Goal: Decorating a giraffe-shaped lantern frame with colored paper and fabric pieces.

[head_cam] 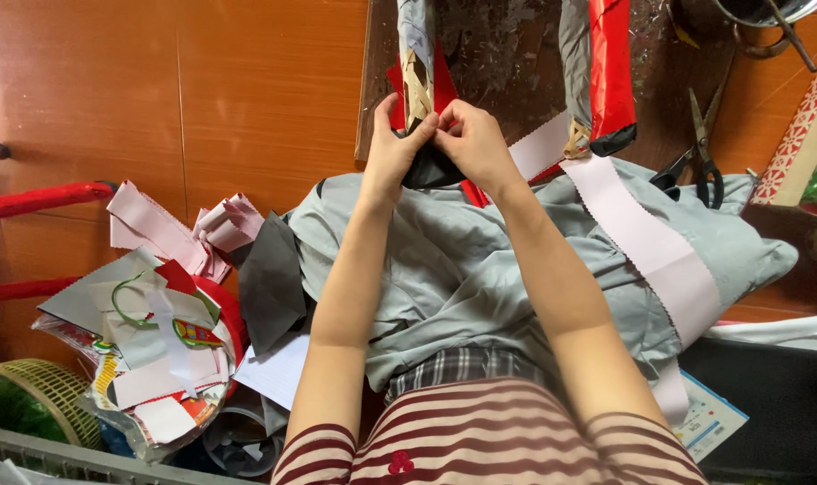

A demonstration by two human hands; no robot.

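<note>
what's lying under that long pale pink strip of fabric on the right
The pale pink strip lies over a grey cloth spread across the person's lap. Its upper end rests on the dark board. What the grey cloth covers cannot be seen.

Two hands: left [392, 144], right [473, 135], both at the board's [507, 54] lower edge. Two wrapped rolls on the board: grey [415, 36] above the hands, red-and-grey [601, 63] right of it. One pair of scissors [700, 153] off the board's right edge. One pink strip [646, 238] below the board. One scrap heap [161, 346] far lower left of the board.
</note>
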